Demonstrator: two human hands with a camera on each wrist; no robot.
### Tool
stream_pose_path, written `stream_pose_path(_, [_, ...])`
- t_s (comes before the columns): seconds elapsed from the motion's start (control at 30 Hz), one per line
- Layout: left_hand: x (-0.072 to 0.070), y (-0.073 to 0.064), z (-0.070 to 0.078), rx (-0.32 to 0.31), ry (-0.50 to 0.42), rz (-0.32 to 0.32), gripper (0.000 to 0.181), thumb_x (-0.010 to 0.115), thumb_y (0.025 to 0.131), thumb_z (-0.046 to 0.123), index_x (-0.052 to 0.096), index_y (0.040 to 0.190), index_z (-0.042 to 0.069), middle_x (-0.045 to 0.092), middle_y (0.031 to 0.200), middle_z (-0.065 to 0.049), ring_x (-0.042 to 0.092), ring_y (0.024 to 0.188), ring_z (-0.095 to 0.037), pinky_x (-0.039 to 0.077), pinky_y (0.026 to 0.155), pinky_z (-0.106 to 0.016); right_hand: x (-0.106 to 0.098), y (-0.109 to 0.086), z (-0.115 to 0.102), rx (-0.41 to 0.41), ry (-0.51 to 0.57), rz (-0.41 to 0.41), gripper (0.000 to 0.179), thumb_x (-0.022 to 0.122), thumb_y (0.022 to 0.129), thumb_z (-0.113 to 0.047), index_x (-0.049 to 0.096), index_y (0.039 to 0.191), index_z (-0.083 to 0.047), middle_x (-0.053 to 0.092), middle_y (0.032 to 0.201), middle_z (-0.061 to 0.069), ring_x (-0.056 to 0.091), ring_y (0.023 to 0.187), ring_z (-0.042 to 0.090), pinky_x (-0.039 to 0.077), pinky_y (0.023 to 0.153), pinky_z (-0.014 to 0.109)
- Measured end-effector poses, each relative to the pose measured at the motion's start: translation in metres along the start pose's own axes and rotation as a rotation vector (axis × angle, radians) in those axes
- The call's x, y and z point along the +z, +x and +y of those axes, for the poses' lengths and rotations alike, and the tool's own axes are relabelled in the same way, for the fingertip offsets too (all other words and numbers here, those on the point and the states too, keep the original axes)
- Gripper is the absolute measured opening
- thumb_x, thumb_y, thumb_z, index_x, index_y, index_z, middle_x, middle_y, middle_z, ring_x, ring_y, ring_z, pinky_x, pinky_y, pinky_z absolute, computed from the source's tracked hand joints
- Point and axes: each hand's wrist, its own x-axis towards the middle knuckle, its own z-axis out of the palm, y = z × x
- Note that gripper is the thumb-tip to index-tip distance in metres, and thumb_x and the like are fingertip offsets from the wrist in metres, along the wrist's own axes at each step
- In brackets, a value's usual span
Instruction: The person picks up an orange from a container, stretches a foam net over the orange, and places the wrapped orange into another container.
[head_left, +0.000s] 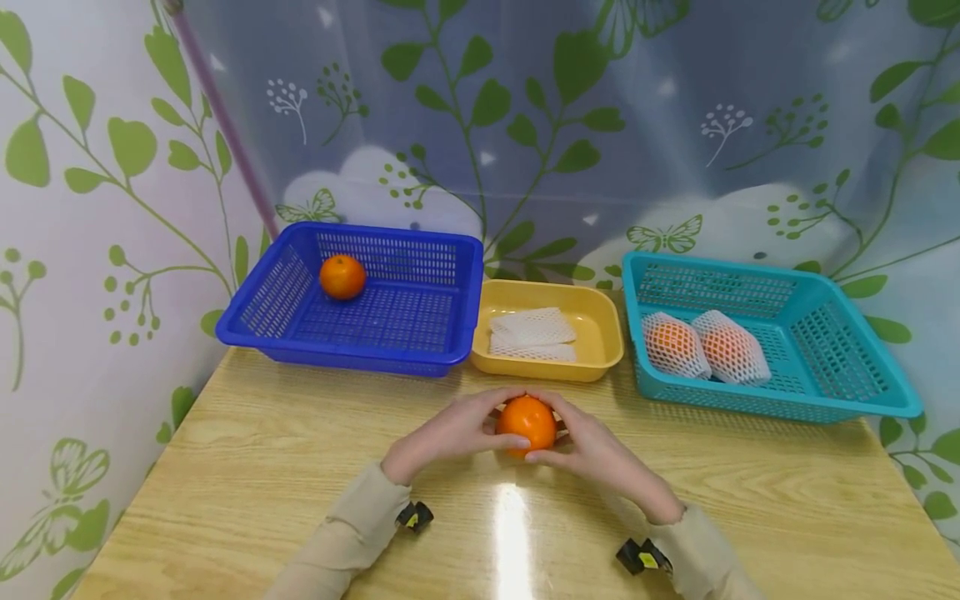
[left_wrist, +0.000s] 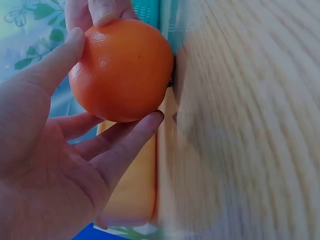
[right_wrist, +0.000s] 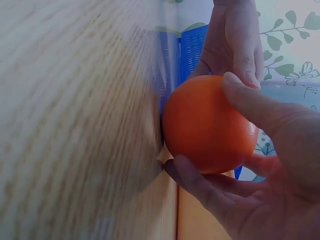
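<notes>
A bare orange is at the middle of the table, in front of the yellow tray. My left hand holds it from the left and my right hand from the right, with thumbs on the near side and fingers curled round the far side. In the left wrist view the orange is bare and glossy, gripped between thumb and fingers. The right wrist view has the orange close to the tabletop; whether it touches the wood I cannot tell.
A blue basket at the back left holds one orange. Folded white foam nets lie in the yellow tray at the back middle. The teal basket on the right contains two netted oranges. A patterned curtain hangs behind.
</notes>
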Motion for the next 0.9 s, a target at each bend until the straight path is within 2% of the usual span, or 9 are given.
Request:
stream_pose_path(0.17, [-0.002,-0.001,0.0,0.002,0.007,-0.012,0.072,0.075,0.093,0.033,0.043,0.153,0.009,0.055,0.146,-0.01,0.064,0.118,-0.022,0.055,0.091,-0.022,-0.003,0.001,-0.001,0.007,-0.017,-0.022,0.082,0.081,0.088,-0.029,0.037,0.154,-0.01,0.051,0.146,0.017,0.064,0.111,0.028,0.06,0.086,0.034])
stream_pose_path(0.27, [-0.002,-0.001,0.0,0.017,0.03,-0.01,0.073,0.074,0.093,0.038,0.043,0.153,0.009,0.055,0.146,-0.011,0.064,0.117,-0.022,0.055,0.09,-0.022,-0.011,0.003,-0.002,-0.004,-0.016,-0.049,0.081,0.078,0.09,-0.03,0.036,0.155,-0.008,0.049,0.149,0.019,0.063,0.113,0.03,0.059,0.09,0.039])
stream_pose_path(0.33, [-0.002,0.0,0.0,0.021,0.051,-0.011,0.074,0.073,0.094,0.041,0.043,0.153,0.009,0.055,0.146,-0.011,0.065,0.116,-0.021,0.055,0.091,-0.023,-0.02,0.005,-0.003,-0.015,-0.029,-0.042,0.074,0.075,0.093,-0.028,0.039,0.154,-0.007,0.049,0.149,0.019,0.062,0.115,0.033,0.058,0.092,0.044])
stream_pose_path(0.4, [-0.003,0.0,0.001,0.022,0.074,-0.013,0.074,0.072,0.094,0.042,0.043,0.153,0.009,0.055,0.145,-0.011,0.065,0.115,-0.02,0.055,0.091,-0.024,-0.03,0.009,-0.004,-0.033,-0.047,-0.006,0.063,0.072,0.096,-0.024,0.046,0.15,-0.007,0.053,0.147,0.017,0.063,0.116,0.036,0.057,0.091,0.047])
stream_pose_path(0.57, [-0.003,0.0,0.0,0.017,0.14,-0.014,0.074,0.07,0.095,0.044,0.043,0.153,0.009,0.056,0.144,-0.01,0.063,0.111,-0.018,0.054,0.092,-0.029,-0.047,0.03,-0.007,-0.063,-0.173,0.159,0.036,0.066,0.1,-0.019,0.064,0.134,-0.011,0.065,0.133,0.009,0.066,0.111,0.031,0.057,0.091,0.048])
stream_pose_path(0.77, [-0.001,0.0,-0.001,-0.004,0.171,-0.009,0.077,0.07,0.094,0.048,0.041,0.154,0.01,0.054,0.147,-0.01,0.06,0.118,-0.02,0.051,0.1,-0.037,-0.051,0.068,0.003,-0.092,-0.32,0.306,0.029,0.07,0.097,-0.016,0.069,0.125,-0.012,0.068,0.126,0.01,0.064,0.113,0.033,0.054,0.095,0.052])
stream_pose_path(0.9, [0.002,0.0,-0.002,0.001,0.165,-0.007,0.078,0.071,0.093,0.047,0.039,0.155,0.01,0.052,0.149,-0.01,0.058,0.124,-0.022,0.049,0.104,-0.039,-0.047,0.091,0.013,-0.083,-0.382,0.303,0.03,0.074,0.094,-0.017,0.07,0.123,-0.011,0.068,0.126,0.01,0.062,0.118,0.033,0.048,0.103,0.052])
